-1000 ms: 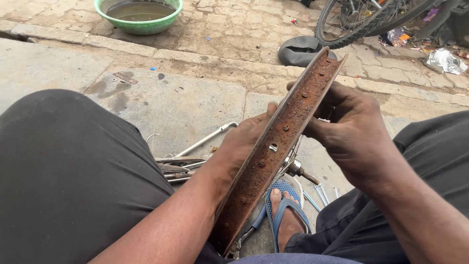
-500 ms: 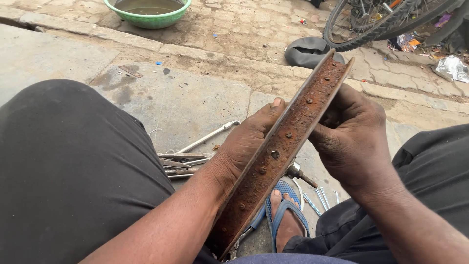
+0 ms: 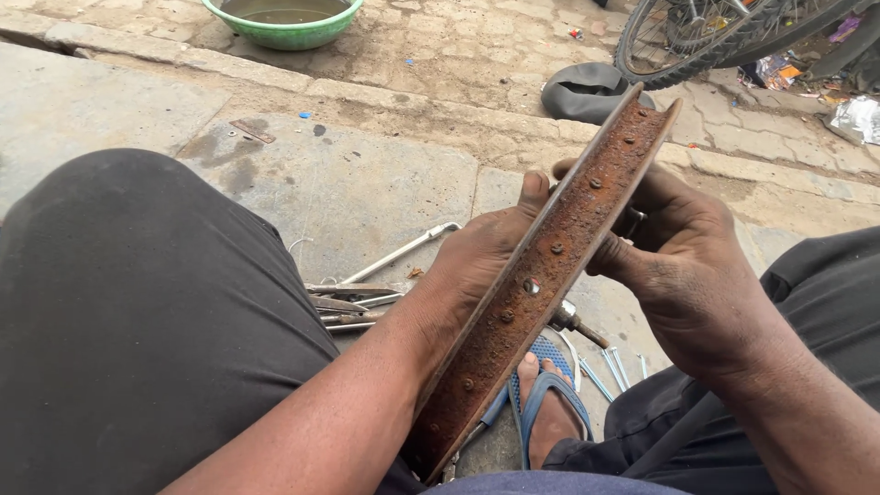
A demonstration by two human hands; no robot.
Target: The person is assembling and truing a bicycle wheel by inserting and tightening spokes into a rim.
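A rusty wheel rim (image 3: 550,266) with several spoke nipples in its channel runs edge-on from bottom centre to upper right, between my knees. My left hand (image 3: 481,261) grips its left side, thumb hooked over the edge. My right hand (image 3: 683,266) clasps its right side, fingers curled around the back where a small metal part shows. Both hands are dirty with rust.
Metal tools and spanners (image 3: 367,293) lie on the concrete slab under my hands. My foot in a blue sandal (image 3: 545,403) rests below the rim. A green basin of water (image 3: 284,18), a black tube (image 3: 587,92) and a bicycle wheel (image 3: 715,37) stand farther off.
The view has tilted slightly down and shifted. Both hands keep their hold on the rim, which has barely moved.
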